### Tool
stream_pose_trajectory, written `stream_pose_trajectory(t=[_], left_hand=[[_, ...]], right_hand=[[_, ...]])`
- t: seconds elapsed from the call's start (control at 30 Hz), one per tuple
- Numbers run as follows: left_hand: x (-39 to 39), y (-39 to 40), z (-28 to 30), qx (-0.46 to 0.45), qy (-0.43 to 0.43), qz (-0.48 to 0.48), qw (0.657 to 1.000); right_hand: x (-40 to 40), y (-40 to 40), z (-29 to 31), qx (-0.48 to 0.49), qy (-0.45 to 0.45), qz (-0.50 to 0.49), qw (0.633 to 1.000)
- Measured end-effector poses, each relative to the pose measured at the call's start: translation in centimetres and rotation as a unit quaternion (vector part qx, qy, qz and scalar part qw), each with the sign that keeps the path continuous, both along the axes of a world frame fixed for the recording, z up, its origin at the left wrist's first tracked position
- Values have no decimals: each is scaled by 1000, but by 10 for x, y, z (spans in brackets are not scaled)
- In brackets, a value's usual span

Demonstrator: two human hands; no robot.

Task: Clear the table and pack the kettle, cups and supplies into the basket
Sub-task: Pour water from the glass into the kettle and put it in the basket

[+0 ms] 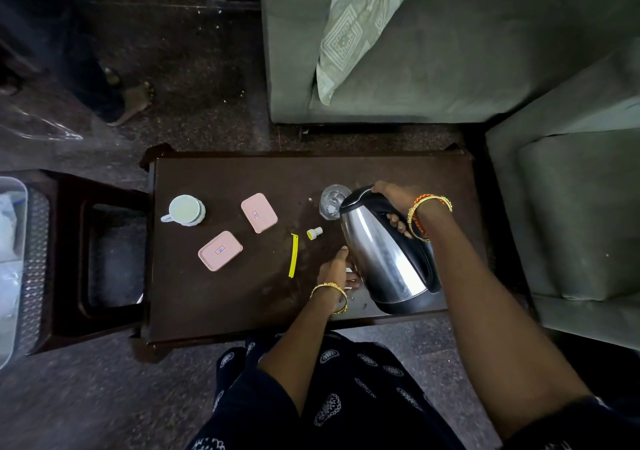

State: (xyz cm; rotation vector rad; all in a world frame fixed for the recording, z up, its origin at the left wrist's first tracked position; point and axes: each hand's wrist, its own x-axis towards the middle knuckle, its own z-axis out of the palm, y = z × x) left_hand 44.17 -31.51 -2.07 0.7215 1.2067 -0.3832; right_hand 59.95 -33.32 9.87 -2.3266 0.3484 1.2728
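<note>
A steel kettle point(381, 255) with a black handle is lifted and tilted over the right part of the dark wooden table point(225, 179). My right hand point(394, 203) grips its handle. My left hand point(337, 271) rests against the kettle's lower side near its base. A clear glass point(332, 202) stands just behind the kettle's lid. A pale mug point(185, 210) sits at the table's left. Two pink lidded boxes point(259, 212) point(220, 250) lie in the middle. A yellow clip point(293, 255) and a small white and yellow cap point(314, 233) lie beside my left hand.
A basket point(34, 269) holding a clear plastic container point(10, 262) sits at the far left on a dark stool point(104, 200). Green sofas stand behind point(450, 51) and to the right point(571, 224) of the table. Another person's foot point(133, 101) is on the floor at the back left.
</note>
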Motion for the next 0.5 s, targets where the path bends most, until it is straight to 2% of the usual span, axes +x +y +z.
stream_pose_trajectory(t=[0.5], left_hand=[[0, 2, 11, -12, -14, -6, 1000]], right_hand=[[5, -6, 7, -29, 3, 32, 999]])
